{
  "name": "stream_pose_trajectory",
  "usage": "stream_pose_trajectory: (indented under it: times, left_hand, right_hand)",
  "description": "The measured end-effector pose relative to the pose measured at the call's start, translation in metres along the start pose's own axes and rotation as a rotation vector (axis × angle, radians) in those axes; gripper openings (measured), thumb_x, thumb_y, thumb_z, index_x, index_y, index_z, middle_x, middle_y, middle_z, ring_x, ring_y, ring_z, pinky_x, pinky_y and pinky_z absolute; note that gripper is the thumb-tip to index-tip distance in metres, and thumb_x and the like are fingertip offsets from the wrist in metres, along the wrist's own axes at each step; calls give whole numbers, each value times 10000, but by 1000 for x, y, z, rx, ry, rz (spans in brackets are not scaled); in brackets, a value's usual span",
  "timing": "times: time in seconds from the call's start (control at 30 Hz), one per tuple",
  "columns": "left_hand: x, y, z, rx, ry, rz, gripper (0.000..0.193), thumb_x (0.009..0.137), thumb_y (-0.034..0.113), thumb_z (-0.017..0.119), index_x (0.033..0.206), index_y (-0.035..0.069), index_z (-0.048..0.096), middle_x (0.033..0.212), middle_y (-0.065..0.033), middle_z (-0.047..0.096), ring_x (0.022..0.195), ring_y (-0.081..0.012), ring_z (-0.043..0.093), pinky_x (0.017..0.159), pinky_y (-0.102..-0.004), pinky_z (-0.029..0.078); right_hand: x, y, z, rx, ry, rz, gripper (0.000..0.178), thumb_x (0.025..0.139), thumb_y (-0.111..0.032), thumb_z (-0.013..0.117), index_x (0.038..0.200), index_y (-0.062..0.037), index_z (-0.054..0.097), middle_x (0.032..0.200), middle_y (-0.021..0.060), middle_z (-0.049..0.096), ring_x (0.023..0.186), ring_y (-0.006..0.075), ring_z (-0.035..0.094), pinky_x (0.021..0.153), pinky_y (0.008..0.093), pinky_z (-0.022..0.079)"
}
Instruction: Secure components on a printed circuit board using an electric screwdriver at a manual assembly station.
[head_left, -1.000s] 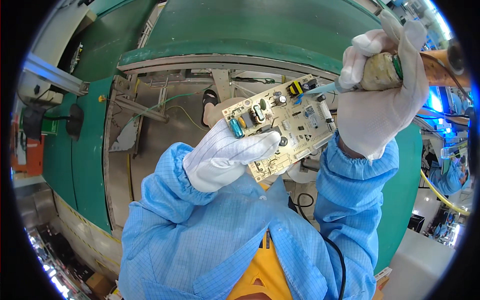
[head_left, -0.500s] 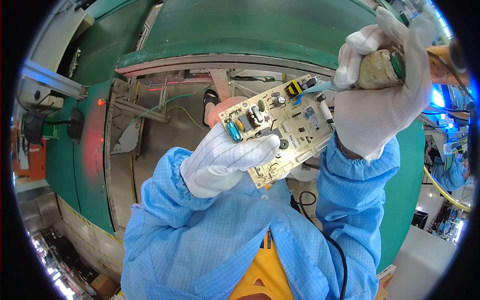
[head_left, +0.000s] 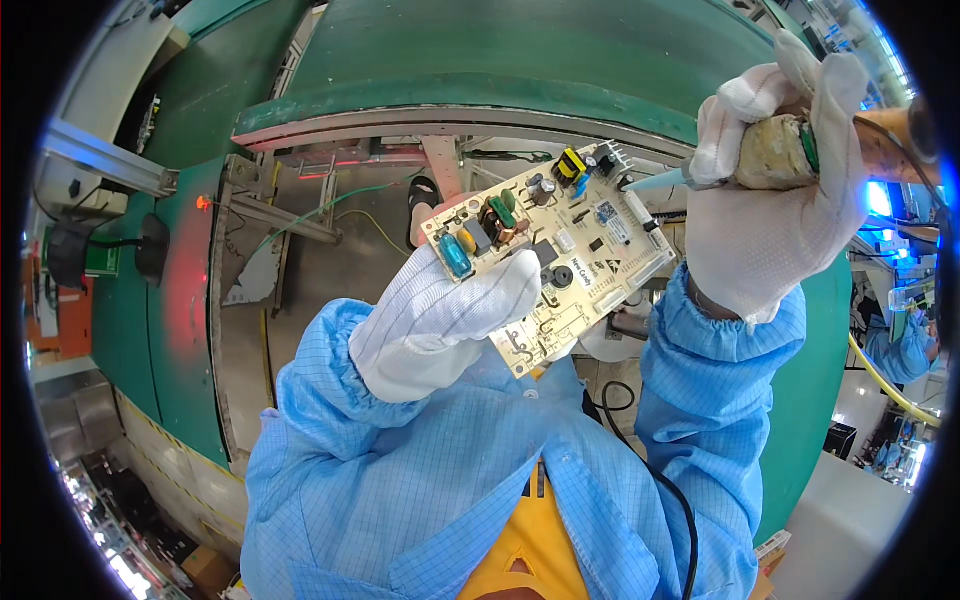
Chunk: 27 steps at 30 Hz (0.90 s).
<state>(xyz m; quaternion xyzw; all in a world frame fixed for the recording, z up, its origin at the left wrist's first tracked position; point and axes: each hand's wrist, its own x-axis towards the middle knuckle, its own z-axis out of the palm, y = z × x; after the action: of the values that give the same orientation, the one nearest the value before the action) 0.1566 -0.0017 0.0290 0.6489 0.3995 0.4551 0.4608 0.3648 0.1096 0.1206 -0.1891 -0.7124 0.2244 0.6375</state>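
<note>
My left hand (head_left: 440,325), in a white striped glove, grips a cream circuit board (head_left: 590,285) by its left edge, thumb on top. The board is tilted in front of my chest. It carries a blue capacitor (head_left: 455,256), a yellow-and-black transformer (head_left: 571,168) and white connectors. My gloved right hand (head_left: 770,235) is closed round a dispenser-like tool wrapped in off-white tape (head_left: 775,153), with a green part at its end. Its pale blue tapered nozzle (head_left: 657,180) points left at the board's upper right corner; whether it touches there I cannot tell.
A green conveyor or bench top (head_left: 470,60) with a metal edge runs across beyond the board. Another green surface (head_left: 185,290) stands at the left. A brown post (head_left: 890,150) is close to my right hand. A black cable (head_left: 675,490) hangs along my right sleeve.
My right hand and the nozzle have moved a little right, from beside the transformer to the board's upper right corner. The board has shifted slightly left and turned a little.
</note>
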Motion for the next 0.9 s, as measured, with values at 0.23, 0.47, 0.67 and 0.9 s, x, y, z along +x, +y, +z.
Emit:
stream_pose_trajectory:
  times: [0.23, 0.47, 0.67, 0.9]
  left_hand:
    - [7, 18, 2, -631, 87, -365, 358, 883, -4, 634, 1225, 76, 566, 1144, -135, 612, 1002, -264, 621, 845, -338, 522]
    - [3, 19, 2, -802, 114, -442, 336, 884, 39, 658, 1203, 6, 557, 1113, -110, 631, 988, -210, 627, 838, -308, 519]
    - [2, 12, 1, -611, 71, -326, 352, 879, 32, 657, 1215, 16, 553, 1112, -105, 636, 981, -221, 635, 856, -312, 515]
    - [9, 8, 0, -705, 87, -334, 356, 886, 67, 653, 1221, 15, 545, 1131, -95, 637, 999, -203, 632, 882, -305, 509]
  right_hand:
    - [2, 12, 4, -227, -52, -277, 267, 974, -80, 471, 1184, 34, 588, 872, 136, 595, 587, 146, 562, 485, 236, 497]
    - [5, 6, 9, -157, -16, -147, 284, 984, -115, 447, 1165, 49, 593, 851, 141, 590, 558, 148, 541, 464, 241, 462]
    - [4, -5, 10, -93, 11, -36, 309, 993, -146, 427, 1148, 61, 597, 833, 146, 586, 534, 150, 524, 445, 245, 433]
    - [1, -20, 14, -18, 37, 93, 347, 1004, -181, 404, 1128, 76, 601, 812, 151, 581, 505, 152, 503, 424, 250, 399]
